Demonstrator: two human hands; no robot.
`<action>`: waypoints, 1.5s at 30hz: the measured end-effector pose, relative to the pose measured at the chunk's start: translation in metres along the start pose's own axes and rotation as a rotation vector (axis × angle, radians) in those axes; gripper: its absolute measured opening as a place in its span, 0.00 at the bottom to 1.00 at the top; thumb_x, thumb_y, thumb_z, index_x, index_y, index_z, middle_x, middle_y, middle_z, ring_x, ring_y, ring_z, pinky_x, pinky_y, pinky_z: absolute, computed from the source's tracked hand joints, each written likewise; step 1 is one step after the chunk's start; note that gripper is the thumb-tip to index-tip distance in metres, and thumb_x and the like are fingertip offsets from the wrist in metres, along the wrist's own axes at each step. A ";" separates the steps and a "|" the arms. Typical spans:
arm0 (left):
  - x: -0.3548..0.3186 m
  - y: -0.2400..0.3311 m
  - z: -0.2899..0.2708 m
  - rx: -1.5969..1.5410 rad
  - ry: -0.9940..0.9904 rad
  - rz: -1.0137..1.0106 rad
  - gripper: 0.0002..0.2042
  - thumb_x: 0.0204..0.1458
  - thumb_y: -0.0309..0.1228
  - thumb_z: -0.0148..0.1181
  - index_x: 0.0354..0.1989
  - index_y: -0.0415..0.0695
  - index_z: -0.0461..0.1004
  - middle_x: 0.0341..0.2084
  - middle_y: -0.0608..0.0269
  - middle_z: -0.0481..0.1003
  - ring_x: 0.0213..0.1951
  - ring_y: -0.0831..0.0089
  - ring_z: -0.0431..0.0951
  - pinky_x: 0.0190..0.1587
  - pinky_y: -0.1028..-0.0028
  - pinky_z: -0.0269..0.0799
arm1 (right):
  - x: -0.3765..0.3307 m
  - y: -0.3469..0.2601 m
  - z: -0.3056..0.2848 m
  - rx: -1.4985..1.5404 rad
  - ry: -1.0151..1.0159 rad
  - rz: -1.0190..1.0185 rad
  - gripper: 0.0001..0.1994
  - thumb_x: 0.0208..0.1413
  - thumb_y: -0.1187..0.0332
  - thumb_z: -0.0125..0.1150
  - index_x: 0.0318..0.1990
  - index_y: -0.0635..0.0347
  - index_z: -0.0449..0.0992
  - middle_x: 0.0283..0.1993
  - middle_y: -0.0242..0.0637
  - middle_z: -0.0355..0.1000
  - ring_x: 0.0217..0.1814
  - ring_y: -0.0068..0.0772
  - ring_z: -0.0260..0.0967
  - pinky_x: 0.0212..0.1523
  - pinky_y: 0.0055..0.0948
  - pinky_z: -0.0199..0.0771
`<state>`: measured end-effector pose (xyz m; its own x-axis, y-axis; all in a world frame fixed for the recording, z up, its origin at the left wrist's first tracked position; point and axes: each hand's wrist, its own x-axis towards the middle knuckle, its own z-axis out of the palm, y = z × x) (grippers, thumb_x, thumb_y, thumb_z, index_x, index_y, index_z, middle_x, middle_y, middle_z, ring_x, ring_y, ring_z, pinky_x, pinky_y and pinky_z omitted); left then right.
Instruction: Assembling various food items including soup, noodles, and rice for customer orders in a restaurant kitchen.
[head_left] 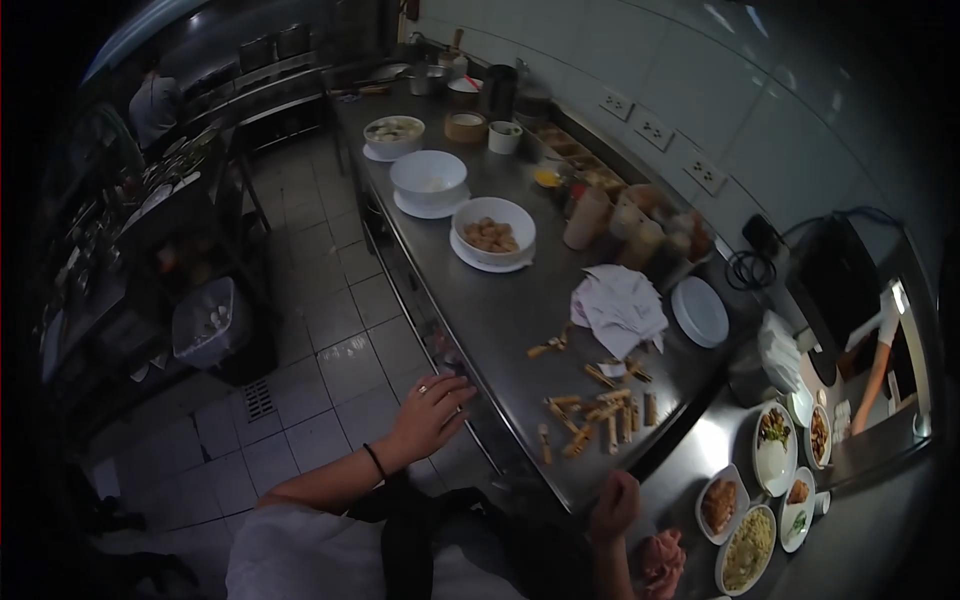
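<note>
My left hand (432,412) hovers by the front edge of the steel counter (530,310), fingers stretched out and holding nothing. At the counter's near right corner my right hand (615,503) is closed in a fist, and nothing shows in it. Ahead of it lie several loose small wooden clips (600,415) that look like clothespins. Behind them is a heap of white paper slips (620,308). Beside my right wrist sits a crumpled pink cloth-like thing (660,560).
Farther along stand a bowl of brown pieces (490,237), a white bowl (428,175) and a soup bowl (393,133). Sauce bottles (588,216) line the wall, near stacked lids (700,312). Filled dishes (750,545) stand right, below another person's arm (875,385). A bin (212,322) stands left.
</note>
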<state>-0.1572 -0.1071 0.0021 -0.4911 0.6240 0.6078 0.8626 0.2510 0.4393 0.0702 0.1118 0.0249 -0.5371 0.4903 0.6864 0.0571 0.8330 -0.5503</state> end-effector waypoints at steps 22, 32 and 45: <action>0.166 -0.463 -0.131 -0.228 0.335 -0.524 0.12 0.54 0.27 0.48 0.47 0.41 0.68 0.43 0.59 0.70 0.48 0.69 0.67 0.49 0.73 0.61 | 0.353 -0.060 0.423 0.309 -0.387 0.030 0.06 0.54 0.78 0.49 0.38 0.65 0.72 0.36 0.36 0.70 0.34 0.23 0.71 0.37 0.20 0.73; 0.275 -0.684 -0.116 -1.040 0.440 -1.010 0.14 0.55 0.34 0.47 0.48 0.45 0.68 0.31 0.71 0.68 0.30 0.80 0.64 0.34 0.79 0.62 | 0.475 -0.083 0.721 0.499 -1.068 0.749 0.20 0.60 0.56 0.40 0.58 0.47 0.57 0.62 0.42 0.48 0.60 0.46 0.52 0.51 0.46 0.64; 0.321 -0.725 -0.128 -1.362 -0.015 -1.049 0.19 0.58 0.37 0.43 0.58 0.53 0.57 0.44 0.65 0.67 0.39 0.75 0.69 0.42 0.74 0.69 | 0.475 -0.079 0.787 0.788 -1.068 1.079 0.19 0.60 0.48 0.30 0.56 0.38 0.52 0.50 0.34 0.64 0.48 0.39 0.67 0.45 0.52 0.68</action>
<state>-0.9556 -0.1838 -0.0367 -0.7261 0.6252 -0.2863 -0.5224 -0.2308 0.8209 -0.8517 0.0766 0.0201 -0.8369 0.0545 -0.5446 0.5228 -0.2152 -0.8249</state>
